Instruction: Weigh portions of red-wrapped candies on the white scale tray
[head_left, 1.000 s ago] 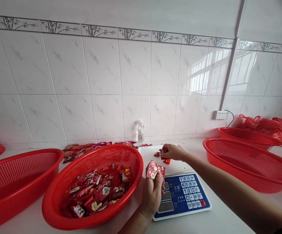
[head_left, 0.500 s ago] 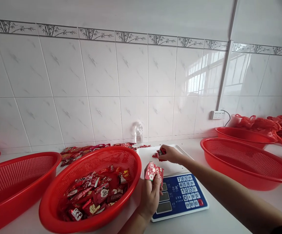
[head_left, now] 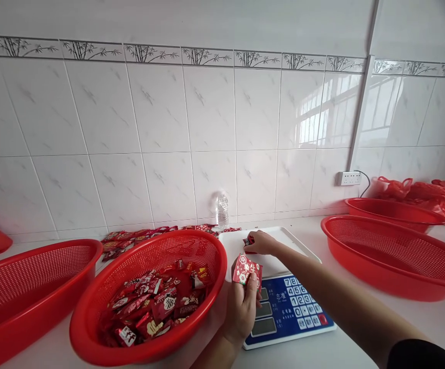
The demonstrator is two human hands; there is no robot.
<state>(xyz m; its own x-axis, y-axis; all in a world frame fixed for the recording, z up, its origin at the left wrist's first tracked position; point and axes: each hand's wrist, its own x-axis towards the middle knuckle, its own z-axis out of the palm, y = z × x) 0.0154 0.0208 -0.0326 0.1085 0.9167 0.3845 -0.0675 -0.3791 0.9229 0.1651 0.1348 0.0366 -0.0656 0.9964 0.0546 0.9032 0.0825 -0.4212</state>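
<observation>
My left hand (head_left: 241,307) is closed around a red packet (head_left: 247,270) printed with white flowers and characters, held up just in front of the weighing pan. Over the white pan (head_left: 276,264) of a digital scale (head_left: 289,307), my right hand (head_left: 264,242) has its fingers closed on a small red-and-dark wrapped snack (head_left: 248,241). The fingers partly hide that snack, and whether it rests on the pan I cannot tell. To the left of my left hand is a red plastic basket (head_left: 80,312) with many red snack packets (head_left: 164,305) in it.
Another red basket (head_left: 92,251) stands at the far left. On the right are a red basket (head_left: 384,277) and a red basin (head_left: 395,210) behind it, near red plastic bags (head_left: 430,192). A clear bottle (head_left: 222,210) and rows of packets (head_left: 130,238) line the tiled wall.
The view has shifted slightly, so most things sit a little further right. Red wrapper spread on the pan beside my right fingers is now drawn in close to them. My left hand keeps its packet.
</observation>
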